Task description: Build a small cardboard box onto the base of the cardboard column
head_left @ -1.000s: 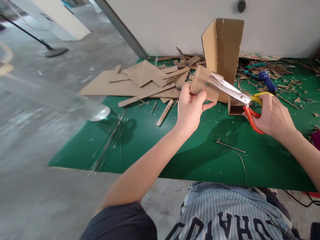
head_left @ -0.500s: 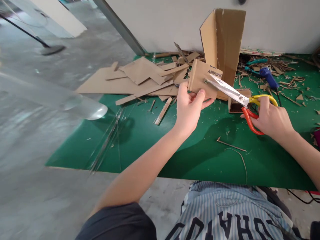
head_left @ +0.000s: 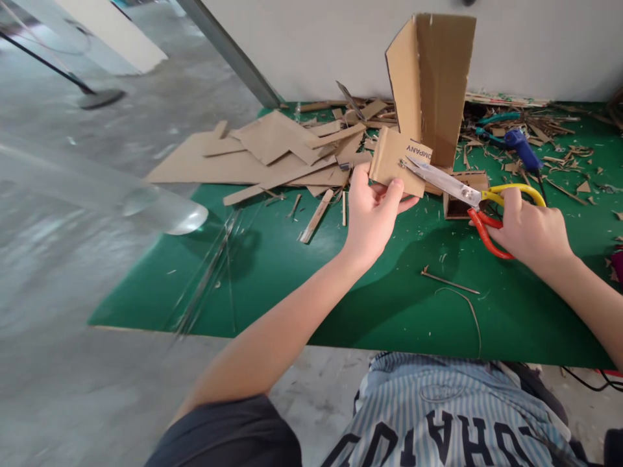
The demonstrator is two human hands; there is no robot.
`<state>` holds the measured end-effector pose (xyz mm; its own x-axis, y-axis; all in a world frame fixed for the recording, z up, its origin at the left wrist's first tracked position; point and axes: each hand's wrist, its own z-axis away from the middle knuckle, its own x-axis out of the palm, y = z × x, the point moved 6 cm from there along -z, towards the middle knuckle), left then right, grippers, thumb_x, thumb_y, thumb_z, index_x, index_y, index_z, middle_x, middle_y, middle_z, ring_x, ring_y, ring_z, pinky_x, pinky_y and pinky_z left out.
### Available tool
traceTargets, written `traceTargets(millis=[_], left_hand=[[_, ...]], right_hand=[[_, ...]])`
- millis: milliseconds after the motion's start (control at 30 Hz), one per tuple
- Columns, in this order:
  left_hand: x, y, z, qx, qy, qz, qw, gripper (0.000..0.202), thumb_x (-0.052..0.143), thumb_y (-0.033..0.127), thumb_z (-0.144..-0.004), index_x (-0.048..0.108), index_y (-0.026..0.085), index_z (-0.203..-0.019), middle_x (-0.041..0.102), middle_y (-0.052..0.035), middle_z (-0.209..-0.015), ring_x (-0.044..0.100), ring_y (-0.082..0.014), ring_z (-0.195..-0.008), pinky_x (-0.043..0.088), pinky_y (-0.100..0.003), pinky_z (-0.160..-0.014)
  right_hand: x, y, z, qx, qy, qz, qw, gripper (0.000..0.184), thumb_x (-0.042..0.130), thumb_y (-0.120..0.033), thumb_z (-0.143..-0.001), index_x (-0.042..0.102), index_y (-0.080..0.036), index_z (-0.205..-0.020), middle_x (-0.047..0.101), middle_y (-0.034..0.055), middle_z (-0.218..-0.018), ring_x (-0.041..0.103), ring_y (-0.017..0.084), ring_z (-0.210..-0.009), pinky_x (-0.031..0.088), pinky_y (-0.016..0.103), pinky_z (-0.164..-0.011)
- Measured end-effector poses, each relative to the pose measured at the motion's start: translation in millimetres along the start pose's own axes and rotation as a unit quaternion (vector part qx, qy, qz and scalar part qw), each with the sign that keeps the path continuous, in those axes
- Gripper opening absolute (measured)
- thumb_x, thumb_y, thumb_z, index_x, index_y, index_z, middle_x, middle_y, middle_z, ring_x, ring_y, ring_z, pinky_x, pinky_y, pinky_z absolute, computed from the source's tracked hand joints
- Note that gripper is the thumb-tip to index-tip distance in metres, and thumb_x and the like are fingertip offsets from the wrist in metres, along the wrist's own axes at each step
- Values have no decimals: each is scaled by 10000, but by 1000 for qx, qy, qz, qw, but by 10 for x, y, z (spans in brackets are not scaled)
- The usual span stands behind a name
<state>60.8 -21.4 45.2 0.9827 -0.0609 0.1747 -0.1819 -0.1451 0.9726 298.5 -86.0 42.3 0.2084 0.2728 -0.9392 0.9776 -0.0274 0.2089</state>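
Observation:
My left hand (head_left: pixel 374 211) is closed on a small cardboard piece (head_left: pixel 389 155) printed with "OMPANY", thumb on its near face. That face has a small rough hole or mark. In my right hand (head_left: pixel 530 227) are scissors (head_left: pixel 464 191) with one yellow and one red handle. The blades lie over the cardboard, slightly apart, their tips beside the mark. Whether they pierce it I cannot tell. Behind the piece stands a tall folded cardboard panel (head_left: pixel 442 84). A small open cardboard box (head_left: pixel 467 204) sits below the blades.
Cardboard sheets and strips (head_left: pixel 277 139) are heaped at the back left of the green table (head_left: pixel 272 279). A blue glue gun (head_left: pixel 523 149) lies among scraps at the right. Thin sticks (head_left: pixel 450 282) lie near the front, and clear rods (head_left: pixel 207 272) at the left.
The scissor blades have parted slightly and their tips have shifted a little right of the mark. The cardboard piece has tilted slightly and moved a bit lower in my left hand.

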Motion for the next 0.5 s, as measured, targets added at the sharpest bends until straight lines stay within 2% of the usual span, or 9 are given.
traceTargets(millis=[200, 367, 500], left_hand=[[-7, 35, 6, 8, -2, -12, 1000, 325, 726, 303, -853, 497, 233, -1073, 696, -22, -1026, 757, -141, -905, 677, -276, -817], [-27, 41, 23, 27, 5, -30, 999, 312, 718, 299, -864, 516, 233, -1092, 703, -18, -982, 745, -136, -850, 683, -276, -782], [-31, 46, 37, 30, 3, -48, 998, 318, 726, 325, -864, 537, 235, -1104, 699, -26, -986, 748, -148, -855, 684, -280, -780]], right_hand=[[-26, -9, 0, 5, -10, 0, 1000, 578, 361, -654, -953, 570, -129, -1072, 613, 119, -651, 582, 236, -554, 317, 300, -536], [-76, -32, 8, 22, -23, -22, 999, 662, 338, -741, -940, 545, -129, -1084, 664, 151, -761, 612, 260, -583, 313, 314, -545], [-24, -30, 11, 33, -49, -22, 998, 685, 309, -739, -952, 539, -113, -1106, 663, 172, -769, 636, 285, -613, 291, 317, -547]])
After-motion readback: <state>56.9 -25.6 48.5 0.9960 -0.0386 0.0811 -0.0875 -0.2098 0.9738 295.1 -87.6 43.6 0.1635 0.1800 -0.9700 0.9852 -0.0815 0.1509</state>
